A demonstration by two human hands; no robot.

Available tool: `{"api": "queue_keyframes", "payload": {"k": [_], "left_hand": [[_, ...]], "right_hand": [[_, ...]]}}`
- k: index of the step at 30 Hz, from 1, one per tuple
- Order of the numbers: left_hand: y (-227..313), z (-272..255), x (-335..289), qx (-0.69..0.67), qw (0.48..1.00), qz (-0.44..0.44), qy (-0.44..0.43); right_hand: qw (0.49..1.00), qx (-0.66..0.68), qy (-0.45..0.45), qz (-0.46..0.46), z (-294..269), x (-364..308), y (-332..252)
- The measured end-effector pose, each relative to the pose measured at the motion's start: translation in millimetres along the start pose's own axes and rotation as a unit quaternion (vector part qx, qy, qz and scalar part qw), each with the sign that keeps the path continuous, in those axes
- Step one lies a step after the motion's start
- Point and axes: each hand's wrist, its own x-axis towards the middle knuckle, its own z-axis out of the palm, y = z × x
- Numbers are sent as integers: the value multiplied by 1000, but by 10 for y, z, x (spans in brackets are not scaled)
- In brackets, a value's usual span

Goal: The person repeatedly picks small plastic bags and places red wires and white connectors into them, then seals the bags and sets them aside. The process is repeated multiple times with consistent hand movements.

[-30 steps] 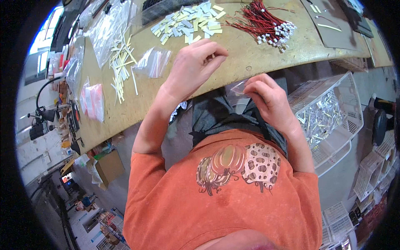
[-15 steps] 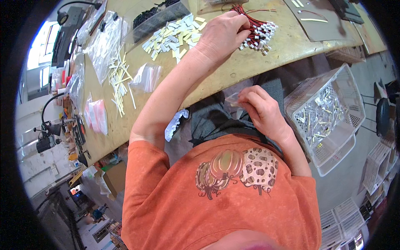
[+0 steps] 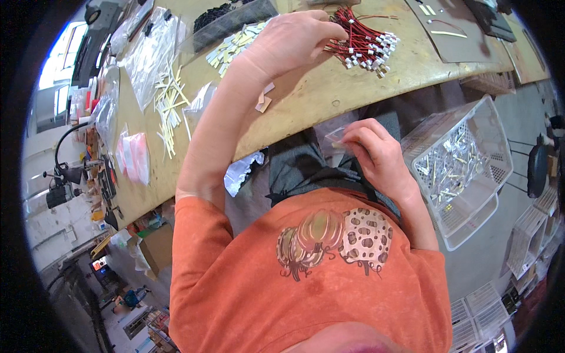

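My left hand (image 3: pixel 294 42) reaches over the table at the left edge of a fanned bundle of red-and-black wire leads with white connectors (image 3: pixel 372 48). Its fingertips are pinched; whether a lead is between them is hidden. Left of that hand lies a pile of small flat yellow and grey pieces (image 3: pixel 232 48), partly covered by the wrist. Below the table edge, above my lap, my right hand (image 3: pixel 376 150) has its fingers closed on a small clear plastic bag (image 3: pixel 335 136), whose contents are unclear.
A clear tray of black parts (image 3: pixel 232 26) stands behind the pile. Thin yellow and white strips (image 3: pixel 168 109), plastic bags (image 3: pixel 144 65) and a pink-and-white packet (image 3: pixel 135 157) lie at left. At right stands a white basket (image 3: pixel 503 153) holding many small clear bags. A grey board (image 3: pixel 456 50) lies far right.
My left hand has moved left, off the middle of the wire bundle, uncovering more of it and covering more of the flat pieces. My right hand stays nearly in place with the bag.
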Motion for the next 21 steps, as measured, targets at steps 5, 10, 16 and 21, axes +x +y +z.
{"api": "queue_keyframes", "payload": {"k": [5, 10, 16, 21], "left_hand": [[-101, -94, -195, -214, 958, -185, -50], [527, -338, -679, -515, 805, -269, 116], [893, -280, -1179, -547, 774, -219, 233], [990, 36, -1416, -524, 789, -222, 234]], "right_hand": [[1000, -7, 2, -1, -18, 31, -78], [1000, -23, -19, 8, -35, 110, -158], [999, -24, -49, 8, 70, 242, -299], [996, -36, -64, -41, 175, 346, -419]]}}
